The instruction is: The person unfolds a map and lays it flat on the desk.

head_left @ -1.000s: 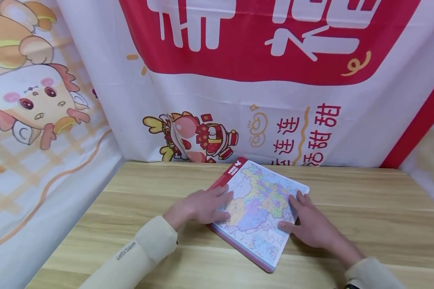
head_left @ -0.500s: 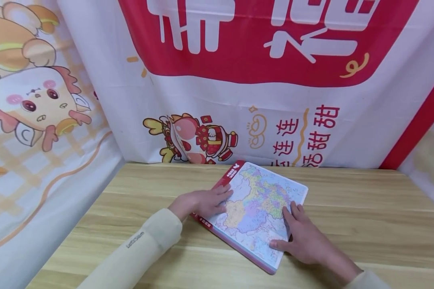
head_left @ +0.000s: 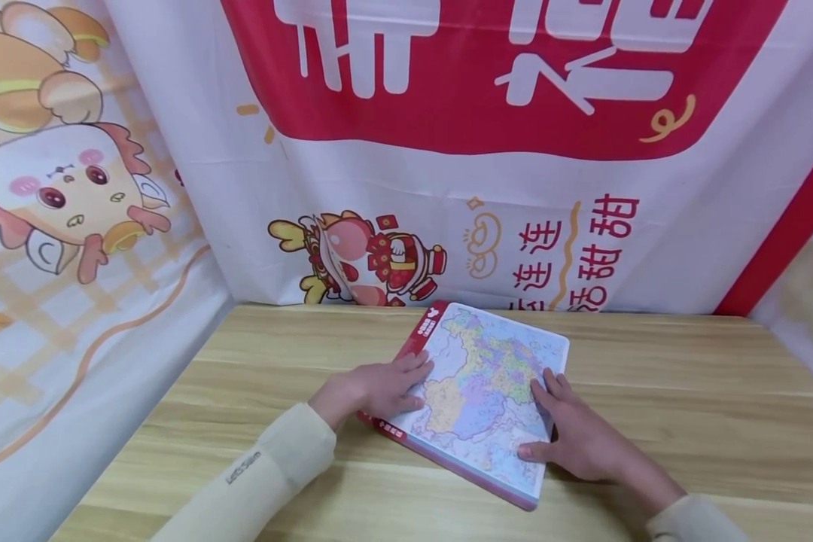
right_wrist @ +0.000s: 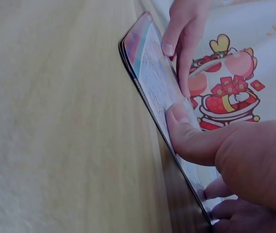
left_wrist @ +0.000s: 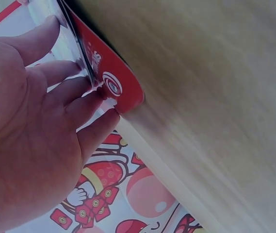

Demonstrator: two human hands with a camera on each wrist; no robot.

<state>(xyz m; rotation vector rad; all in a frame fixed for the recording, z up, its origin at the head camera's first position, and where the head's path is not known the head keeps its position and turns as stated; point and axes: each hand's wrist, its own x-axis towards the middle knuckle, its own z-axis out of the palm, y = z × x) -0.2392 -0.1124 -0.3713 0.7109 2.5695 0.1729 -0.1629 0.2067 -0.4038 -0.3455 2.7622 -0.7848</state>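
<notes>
A thin map board (head_left: 477, 388) with rounded corners lies at an angle on the table. Its printed map is in pastel colours, and a red strip (head_left: 421, 331) with white writing runs down its left side. My left hand (head_left: 386, 388) rests on that left part, fingers extended over the surface. At the opposite edge my right hand (head_left: 583, 436) touches the board with thumb and fingertips on top. The right wrist view shows the board's edge (right_wrist: 150, 109) as several thin layers. A red corner (left_wrist: 123, 90) juts past my left fingertips in the left wrist view.
The wooden table (head_left: 684, 391) extends to both sides of the board. Behind it hangs a white and red printed cloth (head_left: 406, 173), close to the board's far corner. Another patterned cloth (head_left: 68, 316) covers the left side.
The board has turned slightly counterclockwise, its near corner shifting right and its far corner left. More red strip shows beside my left hand. My right hand has slid a little nearer along the edge.
</notes>
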